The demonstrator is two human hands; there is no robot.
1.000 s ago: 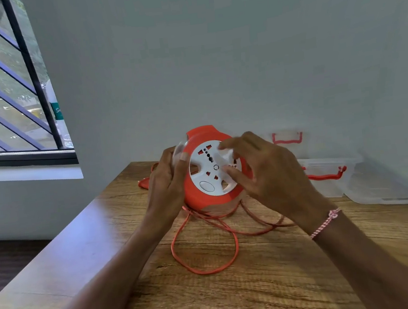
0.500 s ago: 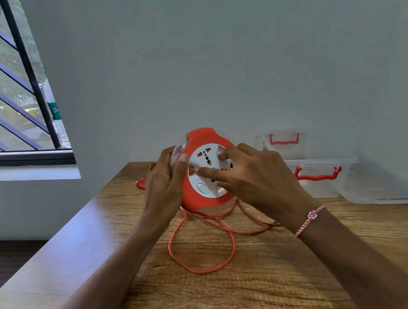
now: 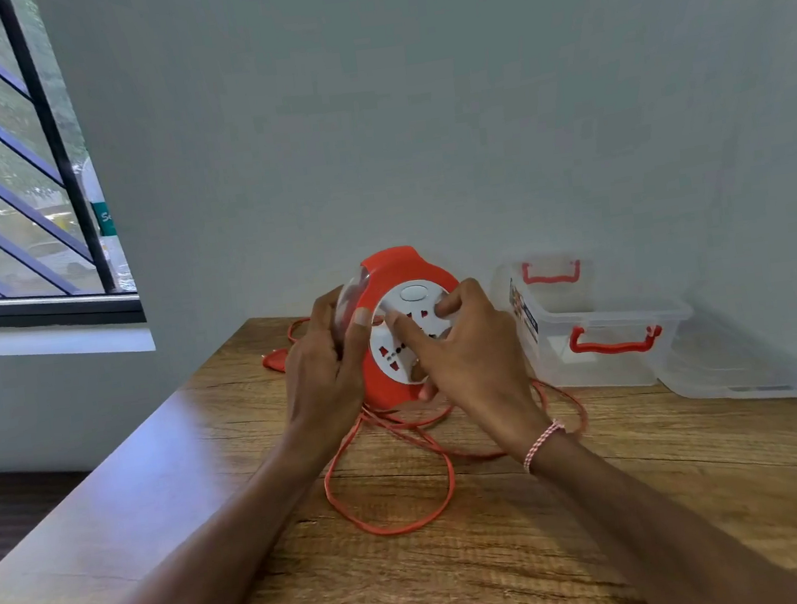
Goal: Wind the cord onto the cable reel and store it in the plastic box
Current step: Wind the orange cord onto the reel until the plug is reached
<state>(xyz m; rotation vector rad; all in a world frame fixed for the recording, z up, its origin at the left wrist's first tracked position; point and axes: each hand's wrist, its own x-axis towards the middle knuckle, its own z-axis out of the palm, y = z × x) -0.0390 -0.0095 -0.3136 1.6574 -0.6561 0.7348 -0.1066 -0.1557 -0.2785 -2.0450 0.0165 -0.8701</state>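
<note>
Orange-and-white cable reel [image 3: 401, 321] sits upright between both sets of fingers: the left hand [image 3: 325, 369] clamps its edge, thumb over the rim, while the right hand [image 3: 462, 359] presses curled fingers on the white socket face. Loose orange cord [image 3: 393, 491] loops on the wooden tabletop [image 3: 466, 567] below. Just right stands the open clear plastic box [image 3: 598, 328].

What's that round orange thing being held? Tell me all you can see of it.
It is a cable reel: a round orange plastic body with a white socket face and an oval button near the top. It is held upright above the wooden table, face toward the camera. The left hand grips its edge; the right hand rests fingers on the face. Orange cord hangs below in loose loops.
</note>
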